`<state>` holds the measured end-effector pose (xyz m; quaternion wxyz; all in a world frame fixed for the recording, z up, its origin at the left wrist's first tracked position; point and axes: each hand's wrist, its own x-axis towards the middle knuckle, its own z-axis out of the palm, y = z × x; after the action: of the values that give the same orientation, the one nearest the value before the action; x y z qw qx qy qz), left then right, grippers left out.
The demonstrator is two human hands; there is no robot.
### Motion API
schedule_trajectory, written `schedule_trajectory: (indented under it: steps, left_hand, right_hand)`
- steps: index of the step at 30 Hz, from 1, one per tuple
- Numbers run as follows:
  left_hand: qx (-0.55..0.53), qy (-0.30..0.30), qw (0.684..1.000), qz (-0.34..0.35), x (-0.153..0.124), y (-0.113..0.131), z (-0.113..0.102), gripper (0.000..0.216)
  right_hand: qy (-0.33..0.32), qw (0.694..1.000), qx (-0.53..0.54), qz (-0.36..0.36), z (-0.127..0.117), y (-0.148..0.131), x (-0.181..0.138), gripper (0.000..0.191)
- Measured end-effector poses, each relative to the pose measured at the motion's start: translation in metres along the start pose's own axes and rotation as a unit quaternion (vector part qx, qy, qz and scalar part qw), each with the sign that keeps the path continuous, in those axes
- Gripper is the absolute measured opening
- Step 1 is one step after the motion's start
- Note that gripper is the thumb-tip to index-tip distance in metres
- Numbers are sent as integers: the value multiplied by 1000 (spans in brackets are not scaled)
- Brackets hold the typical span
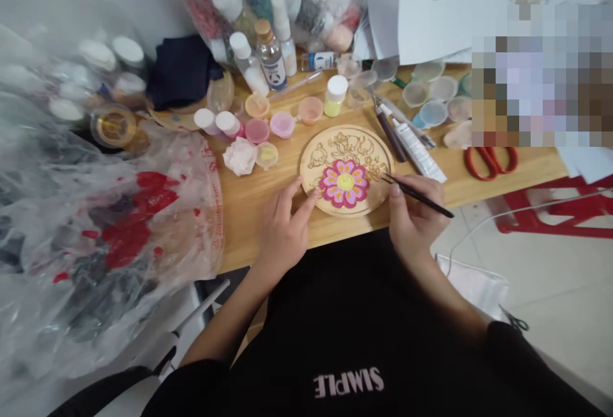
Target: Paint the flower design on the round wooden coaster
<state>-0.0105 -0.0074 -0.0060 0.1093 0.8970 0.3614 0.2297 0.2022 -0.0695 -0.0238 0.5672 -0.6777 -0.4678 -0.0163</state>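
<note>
A round wooden board [320, 149] with carved outlines lies on the table. On its lower part is a pink flower [345, 182] with a yellow centre; the carved pattern above it is bare wood. My left hand [286, 228] rests at the board's left edge, fingers stretched apart, two fingertips touching the rim. At the right rim, my right hand [419, 212] is closed around slim black tweezers [421, 197], whose fine tips point at the carved lines right of the flower.
Small cups of colour [282, 124], a yellow jar [336, 96] and glue bottles [272, 59] stand behind the board. A white tube [416, 149] and red-handled scissors [491, 163] lie to the right. Crumpled plastic bags [143, 212] cover the left side.
</note>
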Motion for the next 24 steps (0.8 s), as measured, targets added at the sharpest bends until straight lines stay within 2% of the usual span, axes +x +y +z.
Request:
schedule_trajectory:
  steps: [4, 10, 17, 24]
  left_hand:
    - [-30, 10, 1000, 1, 0, -3, 1, 46]
    - [-38, 17, 999, 7, -1, -5, 4, 44]
    - [-23, 17, 1000, 4, -2, -5, 5, 43]
    - [-23, 1, 1000, 6, 1, -2, 2, 44]
  right_hand:
    - [16, 1000, 26, 5, 1, 3, -2, 18]
    - [27, 999, 11, -19, 1, 2, -2, 14]
    - [20, 1000, -10, -20, 2, -1, -3, 11]
    - [7, 999, -25, -34, 3, -4, -3, 17]
